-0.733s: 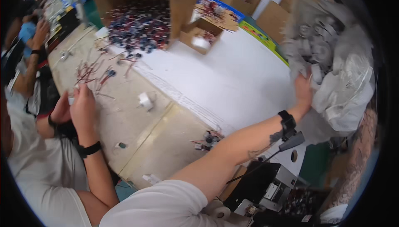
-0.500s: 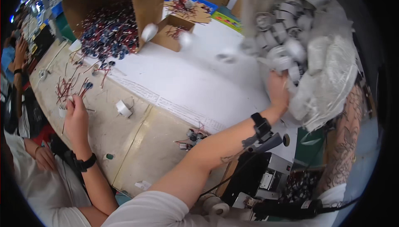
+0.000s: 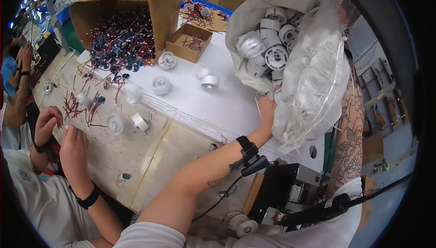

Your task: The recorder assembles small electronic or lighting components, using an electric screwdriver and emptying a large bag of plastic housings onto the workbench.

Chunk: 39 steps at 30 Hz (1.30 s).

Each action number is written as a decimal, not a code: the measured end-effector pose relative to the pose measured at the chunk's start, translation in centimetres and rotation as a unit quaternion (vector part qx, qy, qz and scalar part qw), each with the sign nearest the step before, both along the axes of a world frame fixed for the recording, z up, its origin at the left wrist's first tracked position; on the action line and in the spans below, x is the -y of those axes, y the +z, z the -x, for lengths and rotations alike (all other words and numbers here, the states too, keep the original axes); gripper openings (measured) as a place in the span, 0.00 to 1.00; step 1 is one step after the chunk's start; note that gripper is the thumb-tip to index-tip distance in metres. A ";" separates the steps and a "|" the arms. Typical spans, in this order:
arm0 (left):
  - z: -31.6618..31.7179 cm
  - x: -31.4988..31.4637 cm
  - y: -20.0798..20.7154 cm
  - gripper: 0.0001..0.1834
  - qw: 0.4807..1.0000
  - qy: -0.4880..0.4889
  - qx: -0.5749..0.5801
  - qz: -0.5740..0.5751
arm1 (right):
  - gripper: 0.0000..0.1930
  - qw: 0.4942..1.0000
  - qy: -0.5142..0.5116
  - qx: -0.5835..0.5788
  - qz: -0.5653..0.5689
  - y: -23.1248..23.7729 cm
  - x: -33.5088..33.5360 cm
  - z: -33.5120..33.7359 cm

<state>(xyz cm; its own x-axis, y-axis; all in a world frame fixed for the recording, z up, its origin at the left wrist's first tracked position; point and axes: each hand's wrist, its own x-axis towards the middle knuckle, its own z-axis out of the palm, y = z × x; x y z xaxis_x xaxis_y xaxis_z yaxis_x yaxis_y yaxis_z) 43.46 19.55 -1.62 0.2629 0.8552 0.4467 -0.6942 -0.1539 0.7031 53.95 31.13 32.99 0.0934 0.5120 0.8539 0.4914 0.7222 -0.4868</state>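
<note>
My left hand (image 3: 268, 109) is closed on the lower edge of the mouth of a whitish woven plastic sack (image 3: 313, 75). The sack is tilted over the table, its mouth toward the left, and full of white round plastic housings (image 3: 276, 57). My tattooed right arm (image 3: 349, 134) reaches up behind the sack's right side; that hand is mostly hidden by it. Out on the white sheet (image 3: 218, 116) lie loose housings, one white (image 3: 208, 79) and others clearer, like the one (image 3: 161, 85) left of it. Some look blurred by motion.
A large cardboard box (image 3: 165, 11) of wired blue parts lies open at the back left, beside a small box (image 3: 188, 43). At left, a co-worker's hands (image 3: 72, 145) are over red wires. A black device (image 3: 272, 189) and a spool (image 3: 245, 225) sit near my left arm.
The sack and my left hand have moved left over the table. More housings have spilled out, some reaching the co-worker's side. The co-worker's hands have come together at left.
</note>
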 end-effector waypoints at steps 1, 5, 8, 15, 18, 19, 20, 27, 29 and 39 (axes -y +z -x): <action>3.3 0.1 4.4 0.16 0.998 0.046 0.010 -0.047 | 0.23 1.000 -0.015 -0.010 0.005 0.4 1.0 -2.2; 5.3 0.0 3.4 0.16 0.979 -0.084 0.166 0.089 | 0.22 1.000 0.001 -0.002 -0.012 1.7 -3.0 -1.8; 5.8 -0.7 2.6 0.19 0.989 -0.091 0.088 0.074 | 0.19 0.985 -0.093 0.114 -0.086 0.2 -3.8 0.6; 3.9 -0.2 3.6 0.23 0.984 -0.165 0.026 0.054 | 0.09 0.959 -0.172 0.207 -0.090 -0.5 -0.6 4.6; 5.0 0.8 2.2 0.23 0.990 -0.134 -0.009 0.038 | 0.05 0.960 -0.174 0.211 -0.054 -1.0 0.0 5.0; 5.5 -0.1 1.7 0.23 0.993 -0.111 -0.029 0.037 | 0.05 0.965 -0.163 0.203 -0.041 -1.9 -0.7 5.7; 6.9 -0.5 0.5 0.23 0.994 -0.088 -0.051 0.036 | 0.05 0.969 -0.151 0.195 -0.026 -2.9 -1.5 6.5; 5.8 0.7 1.7 0.24 0.994 -0.036 -0.098 -0.004 | 0.16 0.954 -0.173 0.237 0.059 -2.3 0.1 6.8; 5.9 0.0 1.5 0.24 0.993 -0.018 -0.117 -0.014 | 0.18 0.952 -0.176 0.240 0.074 -2.5 0.1 6.3; 6.5 -0.2 1.2 0.25 0.973 0.065 -0.207 -0.082 | 0.23 0.836 -0.249 0.426 0.239 -5.3 8.5 6.2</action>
<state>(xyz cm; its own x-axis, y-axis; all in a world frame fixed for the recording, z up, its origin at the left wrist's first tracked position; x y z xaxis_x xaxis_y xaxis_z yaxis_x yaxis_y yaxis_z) 36.91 19.78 -0.43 0.3441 0.8196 0.4581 -0.3238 -0.3544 0.8772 47.76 22.62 27.66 -0.1418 0.8925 0.4282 0.9888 0.1482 0.0187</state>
